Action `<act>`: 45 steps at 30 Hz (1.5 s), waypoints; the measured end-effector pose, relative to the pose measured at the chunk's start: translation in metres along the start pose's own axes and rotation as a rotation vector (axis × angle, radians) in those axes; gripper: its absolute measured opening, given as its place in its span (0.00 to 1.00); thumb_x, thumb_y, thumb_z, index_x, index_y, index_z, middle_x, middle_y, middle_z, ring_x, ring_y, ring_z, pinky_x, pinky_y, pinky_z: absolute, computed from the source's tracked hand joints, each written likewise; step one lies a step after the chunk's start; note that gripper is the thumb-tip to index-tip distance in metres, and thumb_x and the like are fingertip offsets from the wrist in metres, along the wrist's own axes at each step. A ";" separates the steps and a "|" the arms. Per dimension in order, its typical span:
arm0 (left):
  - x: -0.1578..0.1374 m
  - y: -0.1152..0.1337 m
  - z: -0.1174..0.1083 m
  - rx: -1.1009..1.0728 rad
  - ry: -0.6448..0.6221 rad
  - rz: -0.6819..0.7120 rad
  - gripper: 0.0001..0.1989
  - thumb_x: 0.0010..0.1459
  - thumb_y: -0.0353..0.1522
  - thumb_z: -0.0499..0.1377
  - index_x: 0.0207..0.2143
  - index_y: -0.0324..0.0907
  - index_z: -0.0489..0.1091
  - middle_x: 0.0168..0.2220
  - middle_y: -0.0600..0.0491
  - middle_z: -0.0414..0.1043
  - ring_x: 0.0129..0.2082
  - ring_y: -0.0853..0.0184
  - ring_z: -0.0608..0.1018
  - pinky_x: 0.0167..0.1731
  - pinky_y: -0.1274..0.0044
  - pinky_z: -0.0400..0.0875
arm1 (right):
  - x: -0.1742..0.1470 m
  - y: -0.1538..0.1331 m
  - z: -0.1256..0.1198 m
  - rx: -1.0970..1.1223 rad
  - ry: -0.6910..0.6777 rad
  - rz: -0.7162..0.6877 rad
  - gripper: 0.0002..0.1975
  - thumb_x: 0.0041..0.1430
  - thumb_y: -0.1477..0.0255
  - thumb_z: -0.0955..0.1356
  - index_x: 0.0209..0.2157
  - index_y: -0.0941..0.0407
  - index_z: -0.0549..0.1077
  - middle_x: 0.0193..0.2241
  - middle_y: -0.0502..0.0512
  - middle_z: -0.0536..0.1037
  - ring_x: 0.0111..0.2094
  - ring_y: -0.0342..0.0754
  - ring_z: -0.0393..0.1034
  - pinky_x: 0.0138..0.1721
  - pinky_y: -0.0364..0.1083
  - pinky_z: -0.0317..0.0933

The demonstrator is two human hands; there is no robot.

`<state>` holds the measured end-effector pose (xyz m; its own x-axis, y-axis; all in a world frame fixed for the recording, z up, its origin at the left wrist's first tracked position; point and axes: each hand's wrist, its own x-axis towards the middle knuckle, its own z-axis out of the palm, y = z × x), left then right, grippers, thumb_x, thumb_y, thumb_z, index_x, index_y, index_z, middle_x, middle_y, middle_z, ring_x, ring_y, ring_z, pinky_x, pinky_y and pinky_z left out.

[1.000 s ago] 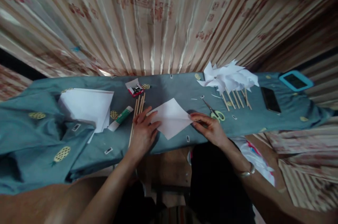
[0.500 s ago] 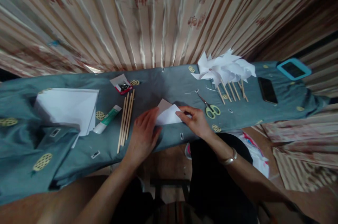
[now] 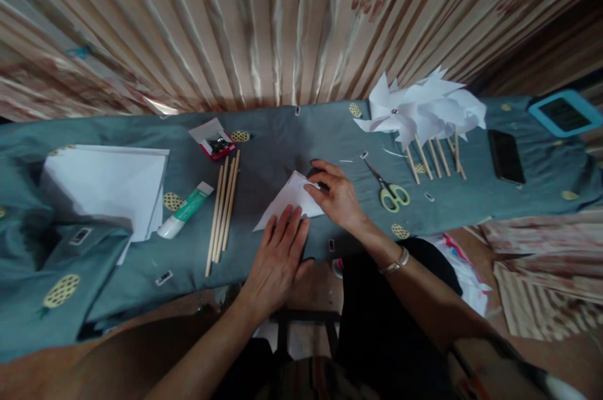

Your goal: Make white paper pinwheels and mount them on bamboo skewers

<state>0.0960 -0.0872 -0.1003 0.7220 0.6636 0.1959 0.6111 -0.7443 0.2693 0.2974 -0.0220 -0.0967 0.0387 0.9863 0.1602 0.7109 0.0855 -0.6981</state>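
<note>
A white sheet of paper (image 3: 286,194), folded into a triangle, lies on the cloth-covered table in front of me. My left hand (image 3: 279,257) rests flat on its lower edge, fingers stretched out. At the triangle's right side, my right hand (image 3: 336,194) pinches the paper's edge between thumb and fingers. Scissors (image 3: 387,189) with light green handles lie to the right of that hand, blades pointing away. Left of the paper, several wooden sticks (image 3: 223,208) lie side by side.
White paper pinwheels (image 3: 424,108) on sticks lie at the back right, near a black phone (image 3: 505,156) and a blue-framed device (image 3: 565,113). To the left are a glue tube (image 3: 186,210), a small open box of metal pins (image 3: 217,144) and stacked white paper (image 3: 108,183).
The paper's folded sides now meet in a triangle. My left hand has moved right and flattened onto it, while my right hand has stayed at the right side, shifting slightly up.
</note>
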 end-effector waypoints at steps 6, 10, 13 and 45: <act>0.000 0.001 -0.002 0.003 -0.023 -0.015 0.33 0.65 0.38 0.58 0.66 0.31 0.53 0.68 0.33 0.57 0.70 0.44 0.56 0.64 0.51 0.57 | 0.000 0.001 0.002 -0.019 0.029 -0.010 0.02 0.58 0.72 0.71 0.35 0.55 0.77 0.56 0.61 0.76 0.59 0.55 0.68 0.61 0.56 0.60; 0.001 0.000 -0.001 0.019 -0.023 -0.016 0.33 0.65 0.39 0.58 0.66 0.31 0.54 0.67 0.33 0.59 0.69 0.43 0.58 0.64 0.51 0.57 | 0.001 0.004 0.005 -0.020 0.063 -0.032 0.02 0.58 0.73 0.72 0.35 0.55 0.77 0.55 0.61 0.77 0.57 0.56 0.69 0.59 0.56 0.62; 0.000 0.000 0.000 0.034 -0.019 -0.013 0.33 0.65 0.39 0.58 0.66 0.30 0.55 0.67 0.34 0.59 0.69 0.43 0.59 0.64 0.51 0.57 | 0.001 0.007 0.007 -0.023 0.081 -0.065 0.03 0.57 0.73 0.72 0.35 0.55 0.77 0.53 0.62 0.78 0.56 0.57 0.70 0.59 0.58 0.62; 0.001 0.003 0.006 0.062 -0.029 -0.012 0.33 0.64 0.43 0.57 0.62 0.28 0.58 0.66 0.30 0.60 0.68 0.39 0.59 0.64 0.48 0.56 | -0.052 -0.005 0.007 -0.337 0.015 -0.207 0.29 0.67 0.59 0.62 0.64 0.59 0.62 0.66 0.69 0.63 0.67 0.60 0.56 0.64 0.62 0.55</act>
<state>0.1003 -0.0890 -0.1050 0.7233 0.6705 0.1650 0.6379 -0.7403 0.2124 0.2871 -0.0725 -0.1066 -0.1216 0.9507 0.2854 0.8954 0.2292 -0.3819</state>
